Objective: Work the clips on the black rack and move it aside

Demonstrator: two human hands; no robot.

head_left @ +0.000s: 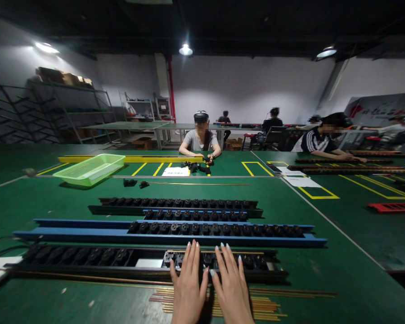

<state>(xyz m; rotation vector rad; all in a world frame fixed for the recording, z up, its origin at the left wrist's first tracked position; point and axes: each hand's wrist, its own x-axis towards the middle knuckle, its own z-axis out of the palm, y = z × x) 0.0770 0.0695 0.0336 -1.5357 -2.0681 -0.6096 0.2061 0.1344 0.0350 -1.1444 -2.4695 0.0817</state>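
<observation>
Both hands lie side by side over the nearest black channel, which holds a row of black socket modules. My left hand is flat with its fingers extended, its fingertips over the modules. My right hand rests just to the right, fingers spread and thumb near the left thumb. A thin brass rod runs along the modules near the fingertips. Under and beside my wrists, several brass and copper-coloured rods lie on the green table. What sits directly beneath the palms is hidden.
Beyond are a long blue channel and a black channel with modules. A green basket and a yellow channel lie farther off. A person sits opposite; another person works at right.
</observation>
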